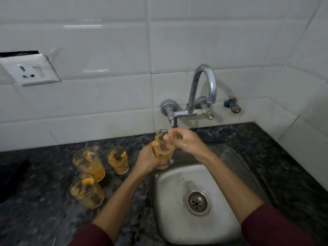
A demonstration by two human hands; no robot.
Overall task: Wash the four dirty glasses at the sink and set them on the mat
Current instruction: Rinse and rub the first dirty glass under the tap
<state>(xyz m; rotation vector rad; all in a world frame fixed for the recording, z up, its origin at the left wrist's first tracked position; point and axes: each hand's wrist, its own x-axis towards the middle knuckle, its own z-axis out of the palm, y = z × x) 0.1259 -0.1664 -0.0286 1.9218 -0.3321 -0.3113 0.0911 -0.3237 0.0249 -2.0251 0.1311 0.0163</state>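
White tiled wall [106, 50] (one socket [30, 71]) above dark granite counter [44, 219]

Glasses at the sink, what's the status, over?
Left hand grips one dirty glass over the sink; right hand fingers at its rim. Three dirty glasses wait on the counter. Nothing blocking.

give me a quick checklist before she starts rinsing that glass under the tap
1. Glass held firmly: ok. The left hand grips the held glass round its lower part.
2. Glass over the sink: ok, at its far left corner.
3. Right hand working at the rim: ok, fingers at the mouth of the glass.
4. Water running from the tap: not ok, no stream visible.
5. Glass under the spout: not ok, it sits to the left, below the tap's handle.
6. Other three dirty glasses safe: ok, upright on the counter, left of the sink.
7. Mat ready: cannot tell, none clearly in view.
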